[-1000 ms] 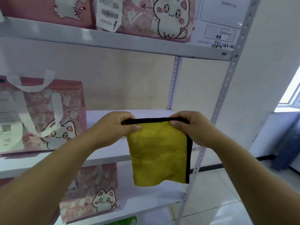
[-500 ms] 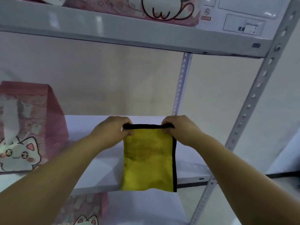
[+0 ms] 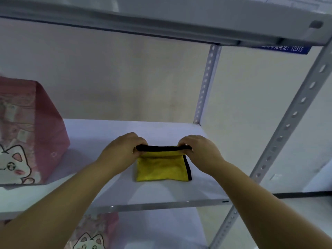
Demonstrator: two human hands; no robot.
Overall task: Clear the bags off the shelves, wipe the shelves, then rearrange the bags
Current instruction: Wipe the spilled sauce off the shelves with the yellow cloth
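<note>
A folded yellow cloth with black edging (image 3: 161, 168) lies with its lower part on the white middle shelf (image 3: 170, 193). My left hand (image 3: 122, 148) pinches its top left corner and my right hand (image 3: 199, 150) pinches its top right corner, holding the top edge slightly raised. A pink bag with a white cat print (image 3: 27, 135) stands on the same shelf at the far left, apart from the cloth. Another pink cat bag (image 3: 93, 234) sits on the shelf below, partly hidden by my left arm.
The grey upper shelf (image 3: 161, 20) runs overhead. Perforated grey uprights stand at the back right (image 3: 206, 83) and front right (image 3: 287, 126). A beige wall is behind the shelves. A blue label strip (image 3: 285, 49) hangs under the top shelf at right.
My hands have carried the cloth forward and down from hanging in front of the shelf until its lower part rests on the middle shelf. The view has moved closer in.
</note>
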